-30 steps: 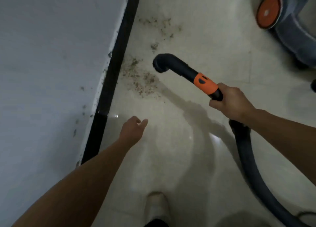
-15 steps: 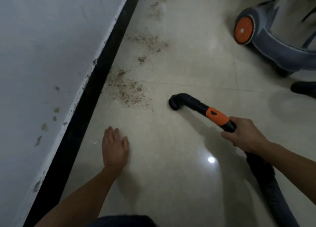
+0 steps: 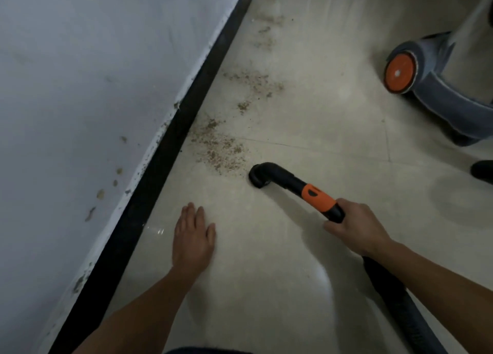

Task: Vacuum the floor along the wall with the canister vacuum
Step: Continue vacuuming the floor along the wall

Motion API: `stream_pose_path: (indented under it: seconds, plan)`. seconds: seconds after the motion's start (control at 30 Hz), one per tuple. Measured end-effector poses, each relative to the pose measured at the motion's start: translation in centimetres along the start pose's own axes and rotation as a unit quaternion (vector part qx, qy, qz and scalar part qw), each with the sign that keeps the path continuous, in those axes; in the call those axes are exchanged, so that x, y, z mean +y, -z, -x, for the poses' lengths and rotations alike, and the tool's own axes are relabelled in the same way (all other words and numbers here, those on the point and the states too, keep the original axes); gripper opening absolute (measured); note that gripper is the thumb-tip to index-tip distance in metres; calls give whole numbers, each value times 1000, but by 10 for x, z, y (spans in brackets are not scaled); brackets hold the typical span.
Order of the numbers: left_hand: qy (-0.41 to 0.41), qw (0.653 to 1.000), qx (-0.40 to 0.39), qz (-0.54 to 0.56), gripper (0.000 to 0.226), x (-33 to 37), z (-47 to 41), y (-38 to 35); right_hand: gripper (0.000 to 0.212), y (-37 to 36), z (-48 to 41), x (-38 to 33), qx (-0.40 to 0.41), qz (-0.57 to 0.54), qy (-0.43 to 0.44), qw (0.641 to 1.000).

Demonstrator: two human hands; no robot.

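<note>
Closer to gritty debris [image 3: 218,150] sits the black elbow nozzle [image 3: 264,176], clenched in the right grip [image 3: 357,228]; left grip [image 3: 193,239] flat, released; canister [image 3: 453,108] cut off.

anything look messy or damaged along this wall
Yes. Brown crumbs lie scattered on the floor beside the black baseboard, in patches running on along the wall. The wall has brownish stains and chipped paint just above the baseboard. The vacuum wand sits right beside the nearest patch.
</note>
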State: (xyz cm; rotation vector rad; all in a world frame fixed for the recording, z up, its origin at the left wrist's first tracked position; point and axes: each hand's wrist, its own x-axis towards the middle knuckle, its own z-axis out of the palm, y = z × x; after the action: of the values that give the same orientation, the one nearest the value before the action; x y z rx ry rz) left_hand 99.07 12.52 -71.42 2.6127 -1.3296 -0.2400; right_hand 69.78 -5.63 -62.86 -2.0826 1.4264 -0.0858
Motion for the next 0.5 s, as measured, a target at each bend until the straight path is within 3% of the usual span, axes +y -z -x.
stream_pose_path:
  seconds: [0.1,0.27,0.4,0.5]
  plan:
    - [-11,1000,21,1,63,-4,1,-3,21,-2,-14,-8,36,-18,-10,999]
    - [-8,1000,18,6,61,-6,1,-7,23,-15,-13,-16,-13,3,15,1000]
    - [-13,999,32,6,58,-7,-1,-9,17,-8,-42,-23,58,-21,-20,998]
    - [-11,999,39,7,57,-9,0,-10,18,-15,-48,-35,30,-21,2,999]
